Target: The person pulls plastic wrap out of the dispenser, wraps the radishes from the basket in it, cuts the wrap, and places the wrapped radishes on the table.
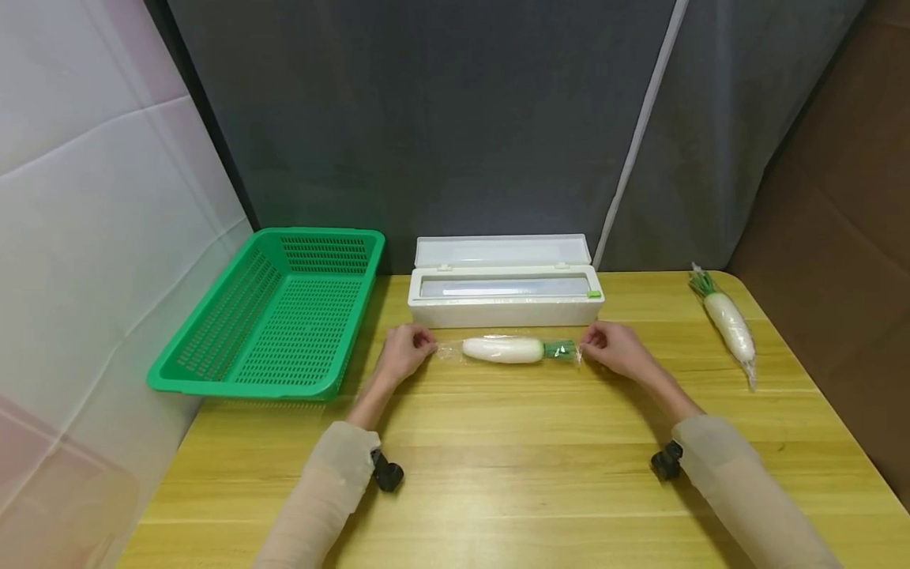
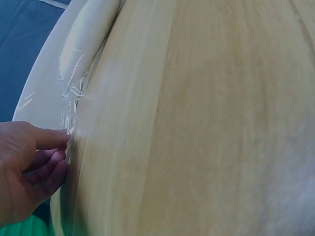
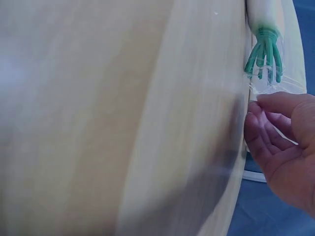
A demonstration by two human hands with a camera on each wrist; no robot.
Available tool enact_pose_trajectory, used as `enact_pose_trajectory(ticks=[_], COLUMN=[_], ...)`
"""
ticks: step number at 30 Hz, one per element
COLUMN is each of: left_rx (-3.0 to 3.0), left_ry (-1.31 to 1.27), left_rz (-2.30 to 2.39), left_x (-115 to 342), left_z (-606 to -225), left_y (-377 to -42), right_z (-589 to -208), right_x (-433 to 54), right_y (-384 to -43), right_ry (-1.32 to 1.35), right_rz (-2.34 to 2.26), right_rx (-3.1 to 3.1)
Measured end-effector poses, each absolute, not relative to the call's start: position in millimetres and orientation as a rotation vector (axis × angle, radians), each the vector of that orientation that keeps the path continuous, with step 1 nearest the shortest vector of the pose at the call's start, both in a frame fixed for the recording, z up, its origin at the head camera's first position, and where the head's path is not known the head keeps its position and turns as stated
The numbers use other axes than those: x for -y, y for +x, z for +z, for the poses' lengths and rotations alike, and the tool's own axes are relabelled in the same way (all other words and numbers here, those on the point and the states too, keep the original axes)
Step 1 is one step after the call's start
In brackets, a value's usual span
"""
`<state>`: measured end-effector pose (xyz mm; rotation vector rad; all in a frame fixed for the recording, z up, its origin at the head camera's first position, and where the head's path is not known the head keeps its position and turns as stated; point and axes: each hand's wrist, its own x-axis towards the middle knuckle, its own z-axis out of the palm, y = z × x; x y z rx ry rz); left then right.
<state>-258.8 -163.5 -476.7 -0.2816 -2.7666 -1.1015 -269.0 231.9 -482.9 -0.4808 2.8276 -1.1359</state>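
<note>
White green-topped radish [image 1: 502, 349], glossy clear film [image 1: 449, 350], left fingers [image 2: 51, 139] and right fingers [image 3: 279, 103] pinching its ends

Bright light washes my bench [image 1: 522, 474] and glints on the clear film [image 2: 69, 110]; both wrist views look bluish and soft, the right darkened by a shadow, probably from my right grip [image 3: 295, 167].

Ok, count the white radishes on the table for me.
2. One wrapped white radish lies between the left hand and right hand; the other radish lies near the right edge of the table. No others are visible.
</note>
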Motion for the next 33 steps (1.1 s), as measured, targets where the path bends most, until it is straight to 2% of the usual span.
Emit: enact_pose_trajectory(ticks=[19,33], left_rx=[2.778,2.635], left_ry=[-0.402,-0.29], left_rz=[-1.147,-1.23], left_x=[174.2,179.2], left_z=[-474.3,-468.7], left_y=[-255.5,-252.2], right_z=[-484.3,-479.0], right_x=[-241.1,-253.9], right_y=[-265.2,-262.1], right_ry=[-0.513,-0.398], right_rz=[-1.221,-1.3], right_rx=[-2.743,-2.814])
